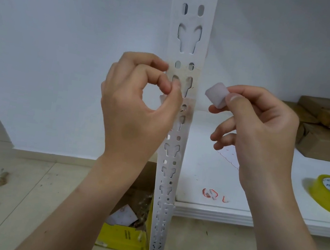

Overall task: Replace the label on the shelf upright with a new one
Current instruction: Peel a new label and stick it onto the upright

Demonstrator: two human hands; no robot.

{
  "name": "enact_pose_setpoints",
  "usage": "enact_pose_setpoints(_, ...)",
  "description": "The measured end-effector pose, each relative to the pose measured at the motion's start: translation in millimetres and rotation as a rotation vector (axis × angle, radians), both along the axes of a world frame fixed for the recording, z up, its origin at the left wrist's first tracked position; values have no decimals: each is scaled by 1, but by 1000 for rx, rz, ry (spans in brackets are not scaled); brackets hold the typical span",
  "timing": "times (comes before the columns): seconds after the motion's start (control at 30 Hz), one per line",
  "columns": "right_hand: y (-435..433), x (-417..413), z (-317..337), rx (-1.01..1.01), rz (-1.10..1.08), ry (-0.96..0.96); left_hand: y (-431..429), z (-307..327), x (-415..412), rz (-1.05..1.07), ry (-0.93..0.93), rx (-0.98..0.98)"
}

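Note:
A white perforated shelf upright (189, 32) runs down the middle of the view. A band of it at hand height is stained brownish with old tape or glue residue (194, 73). My left hand (134, 107) is at the upright's left edge, its thumb and index finger pinched together on a thin scrap of tape or label there. My right hand (254, 125) hovers to the right of the upright, clear of it. Between thumb and index finger it pinches a small curled white piece (217, 94), apparently a label.
A white shelf board (206, 173) lies to the right, bearing a yellow tape roll (329, 194), brown cardboard boxes (328, 128) at the back and red-and-white scraps (210, 193). Below left, a yellow carton (124, 236) of waste sits on the tiled floor. A white wall stands behind.

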State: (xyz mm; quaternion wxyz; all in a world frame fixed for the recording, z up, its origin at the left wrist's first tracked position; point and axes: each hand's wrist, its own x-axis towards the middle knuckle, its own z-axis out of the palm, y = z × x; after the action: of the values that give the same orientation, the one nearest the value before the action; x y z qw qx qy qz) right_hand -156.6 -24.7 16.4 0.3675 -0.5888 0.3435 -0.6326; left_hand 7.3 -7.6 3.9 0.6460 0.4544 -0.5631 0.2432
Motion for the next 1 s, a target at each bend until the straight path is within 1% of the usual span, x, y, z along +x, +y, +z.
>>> enact_pose_setpoints(0.17, 1, 1, 3, -36, -96, 45, 4, 6, 6, -71, -17, 49)
enact_pose_setpoints(0.27, 5, 3, 8, -86, -156, 61, 9, 11, 4, -125, -27, 4)
enact_pose_setpoints(0.37, 11, 5, 12, -152, -213, 130, 12, 13, 3, -185, -98, -30)
enact_pose_setpoints(0.43, 15, 7, 15, -176, -224, 151, 14, 13, 1, -212, -128, -24)
enact_pose_setpoints(0.53, 21, 10, 19, -211, -198, 161, 19, 13, -2, -286, -104, 41)
enact_pose_setpoints(0.67, 25, 15, 19, -246, -85, 138, 23, 15, -4, -393, -31, 165)
enact_pose_setpoints(0.8, 24, 17, 19, -230, 13, 116, 26, 16, -2, -513, 129, 247)
enact_pose_setpoints(0.93, 24, 19, 19, -181, 79, 91, 24, 19, 3, -524, 249, 265)
enact_pose_setpoints(1.0, 22, 19, 17, -166, 47, 52, 23, 21, 5, -525, 321, 259)
